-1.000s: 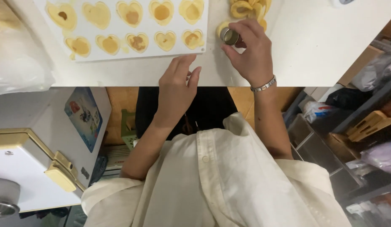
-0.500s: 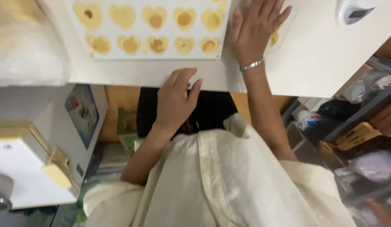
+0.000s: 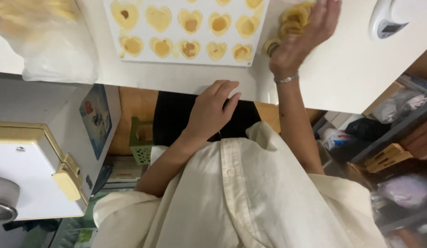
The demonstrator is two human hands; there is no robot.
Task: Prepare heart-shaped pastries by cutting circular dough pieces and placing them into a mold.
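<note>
A white mould tray [image 3: 173, 34] with heart-shaped hollows holding yellow and brown filling lies on the white table [image 3: 342, 69]. Just right of the tray is a pile of round yellow pieces [image 3: 292, 19]. My right hand [image 3: 301, 40] hovers over that pile with fingers spread; it is blurred, it wears a bracelet at the wrist, and I see nothing gripped in it. My left hand [image 3: 212, 109] rests palm down on the table's near edge, below the tray, and holds nothing. My cream shirt fills the lower part of the view.
A white scale [image 3: 389, 19] sits at the table's far right. A clear plastic bag [image 3: 43, 43] lies at the left. Under the table are a white box with a yellow latch [image 3: 34, 174], a green basket [image 3: 142, 143] and cluttered shelves [image 3: 392, 151].
My right hand held a round piece a second ago, then reached flat across the table, and now hovers open over the pile. The view has tilted. My left hand has stayed on the edge.
</note>
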